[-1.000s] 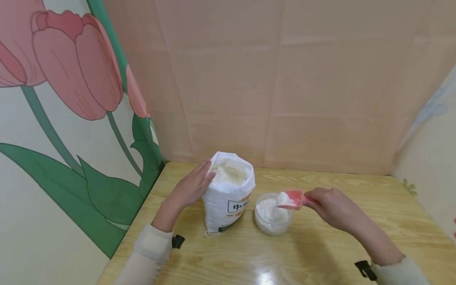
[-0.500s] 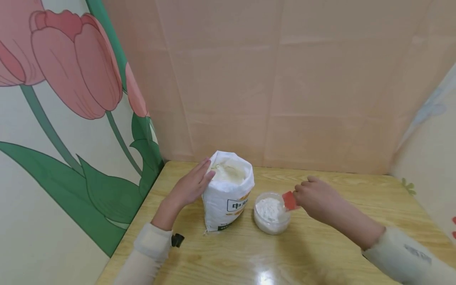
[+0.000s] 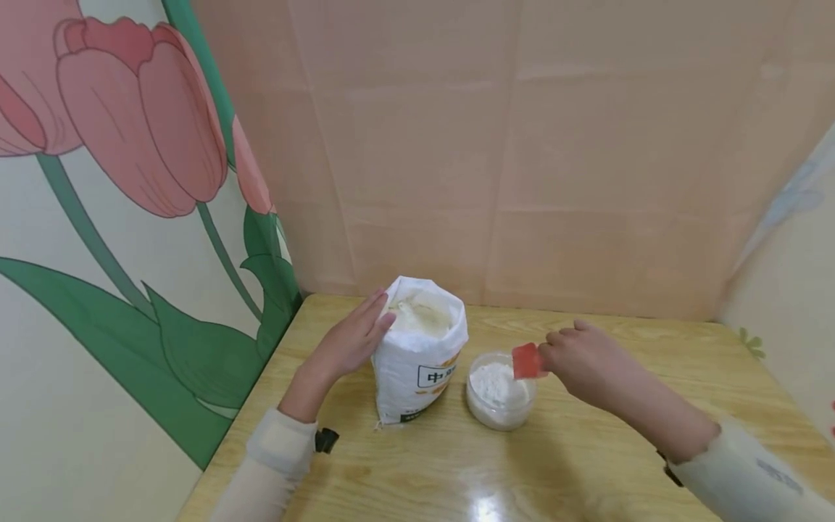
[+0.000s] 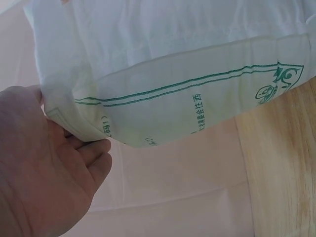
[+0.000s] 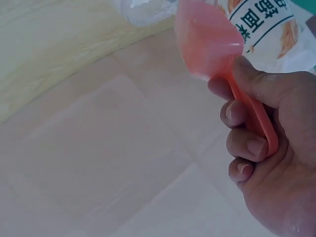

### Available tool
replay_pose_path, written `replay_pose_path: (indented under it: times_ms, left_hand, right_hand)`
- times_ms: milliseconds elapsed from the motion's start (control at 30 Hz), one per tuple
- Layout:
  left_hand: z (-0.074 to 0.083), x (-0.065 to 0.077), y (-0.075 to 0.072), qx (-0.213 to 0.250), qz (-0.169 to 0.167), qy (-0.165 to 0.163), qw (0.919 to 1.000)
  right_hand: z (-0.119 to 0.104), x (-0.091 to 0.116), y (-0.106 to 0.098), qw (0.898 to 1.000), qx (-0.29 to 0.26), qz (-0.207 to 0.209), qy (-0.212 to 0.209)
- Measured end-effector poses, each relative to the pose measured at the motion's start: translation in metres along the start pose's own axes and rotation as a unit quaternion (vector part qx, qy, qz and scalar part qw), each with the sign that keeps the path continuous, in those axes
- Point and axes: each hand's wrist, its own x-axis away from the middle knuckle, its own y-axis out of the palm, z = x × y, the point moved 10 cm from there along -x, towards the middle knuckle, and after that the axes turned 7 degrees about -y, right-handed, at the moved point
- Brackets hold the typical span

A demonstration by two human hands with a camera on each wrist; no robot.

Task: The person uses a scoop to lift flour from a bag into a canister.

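Note:
A white bag of flour stands upright on the table, its top open and flour showing inside. My left hand holds the bag at its left upper edge; in the left wrist view the fingers curl at the bag's corner. To the right of the bag sits a clear round tub with white flour in it. My right hand grips the handle of a pink-red scoop, whose bowl is turned over by the tub's right rim. The handle lies across the palm in the right wrist view.
The wooden table carries the bag and tub. Behind it hangs a creased pinkish cloth. On the left rises a wall painted with tulips; another pale wall stands at the right.
The right hand has turned the scoop over; the white flour heaped in it a second ago no longer shows there. The scoop then shifts slightly left. The left hand stays on the bag.

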Motion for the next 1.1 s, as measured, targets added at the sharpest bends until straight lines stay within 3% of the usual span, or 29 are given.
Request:
replay_pose_path:
  times_ms: [133,233,333,433,500,567,733,1100]
  left_hand:
    - [0.0,0.001,-0.001,0.003,0.004,0.005,1.0]
    - [0.001,0.001,-0.001,0.003,0.004,0.009,0.9999]
    - [0.001,0.002,0.0,0.001,0.003,0.011,0.9999]
    - [0.001,0.002,-0.001,-0.002,0.002,0.008,1.0]
    - [0.001,0.002,-0.002,-0.002,0.003,0.005,1.0]
    - [0.002,0.003,-0.002,0.001,0.002,0.005,1.0]
    - [0.004,0.003,-0.002,0.0,0.003,0.009,1.0]
    - [0.005,0.004,-0.003,-0.002,0.0,0.008,1.0]
  right_hand:
    - [0.005,0.013,0.001,0.997,-0.028,0.054,0.053]
    - [0.007,0.024,0.002,0.987,-0.075,0.109,0.096]
    - [0.013,0.034,0.006,0.963,-0.166,0.151,0.147]
    - [0.022,0.042,0.01,0.928,-0.261,0.173,0.202]
    - [0.025,0.045,0.008,0.911,-0.292,0.186,0.225]
    - [0.028,0.045,0.003,0.903,-0.301,0.197,0.236]
    - [0.027,0.039,-0.015,0.9,-0.297,0.21,0.239]
    - [0.023,0.004,-0.061,0.921,-0.251,0.221,0.201]
